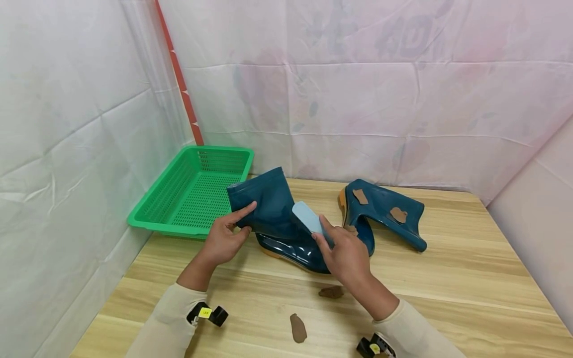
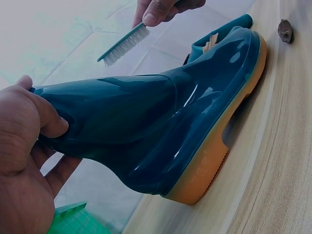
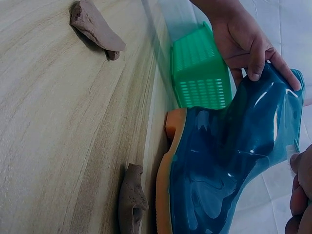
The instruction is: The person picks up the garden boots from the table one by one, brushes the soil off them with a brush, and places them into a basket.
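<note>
A dark teal rubber boot (image 2: pixel 131 112) with an orange sole stands on the wooden table. My left hand (image 1: pixel 226 237) grips its shaft near the top, thumb on one side and fingers on the other. In my right hand (image 1: pixel 349 251) is a light blue brush (image 1: pixel 307 217), pinched at its handle. White bristles (image 2: pixel 127 47) show in the left wrist view, beside the boot shaft and apart from it there. A second teal boot (image 1: pixel 385 206) lies on its side to the right, with flat brown clay-like patches (image 1: pixel 398 215) stuck on it.
A green plastic basket (image 1: pixel 147 226) stands at the table's back left. Two brown clay-like pieces lie on the table (image 1: pixel 250 308) in front of the boot: one piece (image 1: pixel 331 292) near the toe, another piece (image 1: pixel 298 328) closer to me. White cloth walls (image 1: pixel 349 99) border the table.
</note>
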A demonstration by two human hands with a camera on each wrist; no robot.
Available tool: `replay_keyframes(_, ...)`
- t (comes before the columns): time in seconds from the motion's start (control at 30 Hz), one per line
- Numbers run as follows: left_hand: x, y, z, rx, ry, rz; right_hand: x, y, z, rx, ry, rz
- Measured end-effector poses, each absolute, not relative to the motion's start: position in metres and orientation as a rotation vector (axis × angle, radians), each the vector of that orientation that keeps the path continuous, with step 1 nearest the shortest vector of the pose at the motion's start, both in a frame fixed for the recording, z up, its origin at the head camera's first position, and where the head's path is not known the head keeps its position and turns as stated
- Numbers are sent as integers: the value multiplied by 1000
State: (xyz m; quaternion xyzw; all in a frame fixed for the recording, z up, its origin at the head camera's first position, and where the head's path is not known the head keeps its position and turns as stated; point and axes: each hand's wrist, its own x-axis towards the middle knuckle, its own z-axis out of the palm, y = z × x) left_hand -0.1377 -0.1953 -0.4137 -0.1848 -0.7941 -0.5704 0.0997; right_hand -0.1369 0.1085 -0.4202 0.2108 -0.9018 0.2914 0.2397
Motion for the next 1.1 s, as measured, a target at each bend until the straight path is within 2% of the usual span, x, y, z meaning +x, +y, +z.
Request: replay_keyframes(1.1, -138, -192, -407, -450, -2407, -1609, -135, 117, -420, 557, -2505, 751)
